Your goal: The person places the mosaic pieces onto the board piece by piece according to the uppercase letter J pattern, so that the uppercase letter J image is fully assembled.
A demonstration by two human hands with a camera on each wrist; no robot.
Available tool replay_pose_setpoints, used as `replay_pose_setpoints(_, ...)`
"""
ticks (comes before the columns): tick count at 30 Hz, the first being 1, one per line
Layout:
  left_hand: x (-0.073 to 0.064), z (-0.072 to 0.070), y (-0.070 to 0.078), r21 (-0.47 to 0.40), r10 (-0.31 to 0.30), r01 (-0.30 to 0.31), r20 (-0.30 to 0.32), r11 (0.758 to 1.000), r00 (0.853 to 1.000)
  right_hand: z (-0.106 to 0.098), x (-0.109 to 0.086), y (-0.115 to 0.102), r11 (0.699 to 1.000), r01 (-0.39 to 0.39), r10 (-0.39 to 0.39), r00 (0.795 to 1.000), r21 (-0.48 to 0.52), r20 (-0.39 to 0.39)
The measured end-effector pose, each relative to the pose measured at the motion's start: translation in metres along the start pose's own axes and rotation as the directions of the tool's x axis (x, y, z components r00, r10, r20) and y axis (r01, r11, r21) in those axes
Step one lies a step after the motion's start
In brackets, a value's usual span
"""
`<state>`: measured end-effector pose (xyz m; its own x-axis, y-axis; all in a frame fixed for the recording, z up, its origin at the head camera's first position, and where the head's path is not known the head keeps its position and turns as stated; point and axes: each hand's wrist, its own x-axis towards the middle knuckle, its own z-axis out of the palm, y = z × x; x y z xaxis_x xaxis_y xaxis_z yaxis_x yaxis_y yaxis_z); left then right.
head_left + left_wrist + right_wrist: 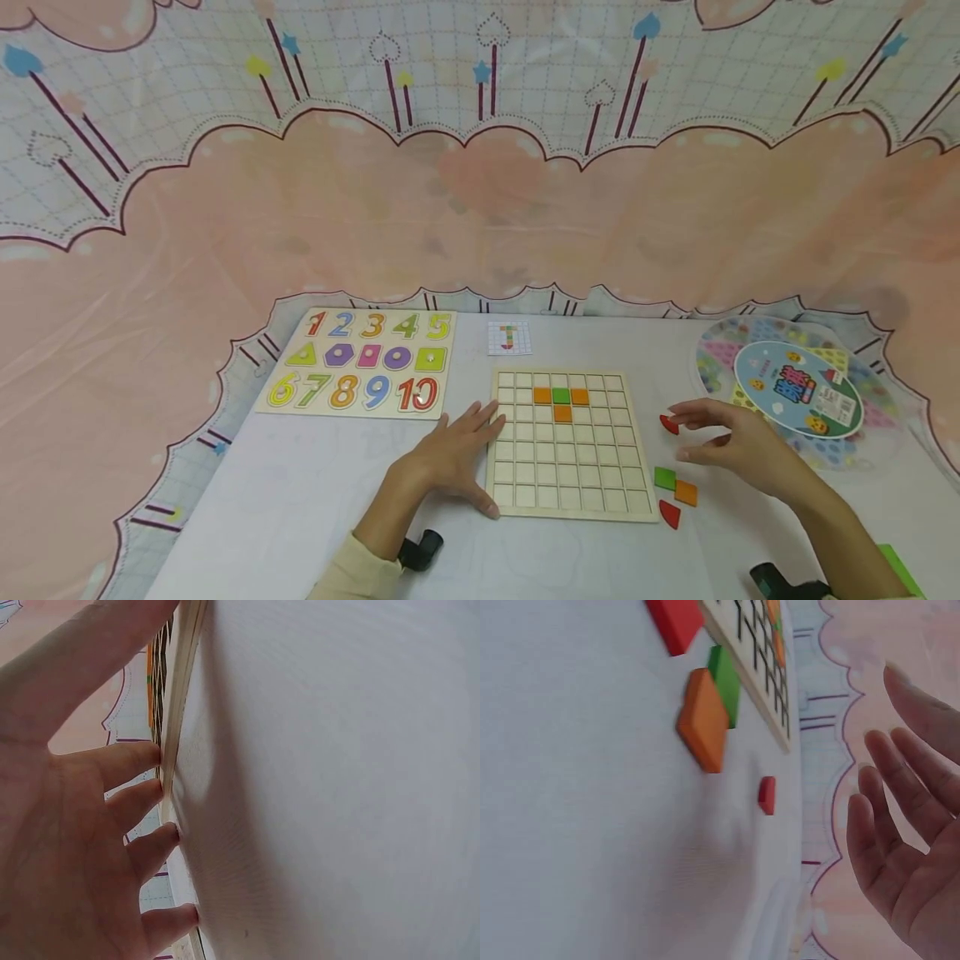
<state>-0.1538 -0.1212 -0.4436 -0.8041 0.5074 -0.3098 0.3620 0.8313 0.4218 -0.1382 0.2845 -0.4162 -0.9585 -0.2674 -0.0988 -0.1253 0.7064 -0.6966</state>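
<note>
A wooden grid board [570, 475] lies on the white table, with three orange squares and one green square [560, 396] set in its upper rows. My left hand [453, 454] rests at the board's left edge, fingers spread and fingertips against the rim. To the right of the board, my right hand [738, 442] hovers with relaxed, parted fingers and nothing between them. Close by its fingertips lies a red quarter-round piece [669, 424], which the right wrist view shows flat on the table. Below are a loose green square [665, 477], an orange square [686, 492] and another red piece [669, 514].
A number-and-shape puzzle board [360, 362] lies at the back left. Behind the grid board is a small pattern card [509, 338] with a coloured figure. At the right sits a round clear box [712, 358] with a blue oval label. A patterned cloth hangs behind.
</note>
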Motion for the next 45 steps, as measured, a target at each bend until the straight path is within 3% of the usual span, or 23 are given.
replay_pose_setpoints(6, -0.001, 0.001, 0.0, -0.007, 0.001, -0.001, 0.001, 1.0, 1.0, 0.014, -0.01, 0.007, 0.998, -0.045, 0.042, 0.997, 0.045, 0.06)
replay_pose_setpoints(14, -0.001, 0.002, -0.001, 0.0, 0.001, -0.001, -0.001, 1.0, 1.0, 0.031, -0.015, 0.013, 0.998, 0.006, -0.011, 0.997, 0.06, 0.082)
replay_pose_setpoints(19, 0.0, 0.002, -0.001, 0.002, 0.0, 0.0, -0.003, 1.0, 1.0, 0.037, -0.015, 0.014, 1.0, -0.007, 0.004, 0.993, 0.021, 0.118)
replay_pose_setpoints(29, 0.0, 0.002, -0.001, 0.005, 0.0, 0.0, -0.006, 1.0, 1.0, 0.042, -0.011, 0.018, 0.999, -0.014, 0.017, 0.991, -0.03, 0.135)
replay_pose_setpoints(45, -0.001, 0.0, 0.0, 0.004, 0.0, 0.0, -0.005, 1.0, 1.0, 0.043, -0.009, 0.02, 1.0, 0.004, -0.007, 0.988, 0.021, 0.151)
